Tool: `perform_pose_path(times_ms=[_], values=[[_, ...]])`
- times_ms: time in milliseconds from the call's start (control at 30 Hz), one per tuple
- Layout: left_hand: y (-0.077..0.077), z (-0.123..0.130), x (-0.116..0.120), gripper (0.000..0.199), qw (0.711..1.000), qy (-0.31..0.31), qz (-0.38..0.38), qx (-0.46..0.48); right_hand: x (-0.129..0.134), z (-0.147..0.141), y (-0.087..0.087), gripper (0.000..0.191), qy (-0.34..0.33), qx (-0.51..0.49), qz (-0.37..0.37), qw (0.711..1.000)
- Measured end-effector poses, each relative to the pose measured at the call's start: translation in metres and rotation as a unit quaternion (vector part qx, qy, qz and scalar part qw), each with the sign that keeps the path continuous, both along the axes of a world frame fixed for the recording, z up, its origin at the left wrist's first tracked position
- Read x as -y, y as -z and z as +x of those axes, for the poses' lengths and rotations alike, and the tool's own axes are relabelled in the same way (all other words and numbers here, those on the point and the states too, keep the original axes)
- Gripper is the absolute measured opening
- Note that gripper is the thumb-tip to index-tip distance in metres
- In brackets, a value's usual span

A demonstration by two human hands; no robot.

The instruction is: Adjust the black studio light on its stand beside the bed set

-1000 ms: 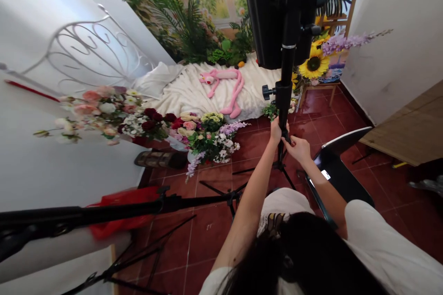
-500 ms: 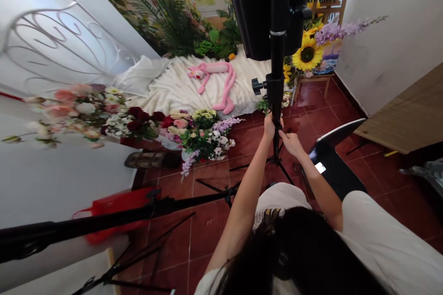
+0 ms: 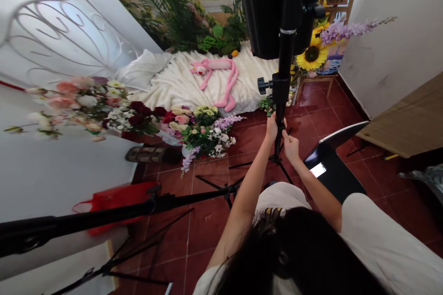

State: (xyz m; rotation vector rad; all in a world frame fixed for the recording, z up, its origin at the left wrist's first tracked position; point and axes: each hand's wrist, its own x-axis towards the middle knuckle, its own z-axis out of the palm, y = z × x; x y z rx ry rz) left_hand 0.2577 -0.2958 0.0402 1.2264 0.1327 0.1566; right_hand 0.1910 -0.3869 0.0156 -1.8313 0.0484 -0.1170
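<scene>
A black light stand (image 3: 284, 67) rises in front of me, with a large dark fixture (image 3: 266, 9) at its top. My left hand (image 3: 272, 127) is wrapped round the pole below a collar with a black knob (image 3: 264, 85). Just to its right, my right hand (image 3: 291, 146) is closed with its thumb against the side of the pole. Whatever small part lies inside those fingers is hidden. The stand's legs (image 3: 277, 160) spread on the floor below my hands.
A second black stand (image 3: 166, 201) slants across the left. Bouquets (image 3: 204, 131) and a cream blanket (image 3: 173, 78) with a pink plush toy (image 3: 221, 64) lie ahead. At right are a black chair (image 3: 341, 175) bearing a phone (image 3: 318, 170) and a wooden panel (image 3: 408, 110).
The pole and fixture sit slightly farther right in view. My right hand has turned more upright at the pole, while my left keeps its grip.
</scene>
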Motion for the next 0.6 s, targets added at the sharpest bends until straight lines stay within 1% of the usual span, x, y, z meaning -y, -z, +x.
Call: perform_pose_path(times_ms=[100, 167, 200, 233, 267, 300, 333, 367, 433, 500, 533, 600], values=[[0.011, -0.013, -0.004, 0.060, 0.999, -0.032, 0.034, 0.007, 0.001, 0.000, 0.000, 0.069, -0.006, -0.003, -0.005, 1.000], [0.025, -0.033, -0.012, 0.049, 0.995, -0.065, 0.070, 0.007, 0.001, 0.000, -0.002, 0.069, -0.012, -0.004, -0.004, 1.000], [0.035, -0.046, -0.018, 0.043, 0.993, -0.075, 0.090, 0.004, 0.001, -0.001, -0.003, 0.070, -0.015, -0.005, -0.001, 1.000], [0.046, -0.061, -0.027, 0.041, 0.992, -0.070, 0.109, -0.006, 0.001, -0.002, -0.004, 0.070, -0.015, -0.006, 0.004, 1.000], [0.058, -0.079, -0.037, 0.041, 0.990, -0.052, 0.124, -0.031, 0.001, -0.004, -0.004, 0.070, -0.015, -0.007, 0.007, 1.000], [0.072, -0.100, -0.048, 0.043, 0.989, -0.026, 0.126, -0.075, 0.001, -0.006, -0.004, 0.070, -0.013, -0.007, 0.010, 1.000], [0.086, -0.122, -0.062, 0.047, 0.985, -0.006, 0.111, -0.131, 0.000, -0.009, -0.004, 0.070, -0.012, -0.005, 0.012, 1.000], [0.101, -0.146, -0.077, 0.046, 0.979, -0.001, 0.098, -0.180, 0.000, -0.012, -0.003, 0.069, -0.014, -0.005, 0.013, 1.000], [0.127, -0.196, -0.112, 0.038, 0.959, -0.062, 0.099, -0.257, 0.000, -0.020, 0.002, 0.068, -0.032, -0.009, 0.013, 0.999], [0.145, -0.247, -0.151, 0.034, 0.929, -0.140, 0.108, -0.325, -0.002, -0.026, 0.007, 0.068, -0.067, -0.025, 0.012, 0.997], [0.150, -0.270, -0.172, 0.032, 0.912, -0.182, 0.107, -0.352, -0.003, -0.028, 0.010, 0.068, -0.088, -0.034, 0.009, 0.996], [0.150, -0.312, -0.210, 0.030, 0.876, -0.274, 0.108, -0.382, -0.007, -0.031, 0.014, 0.068, -0.132, -0.045, -0.002, 0.990]])
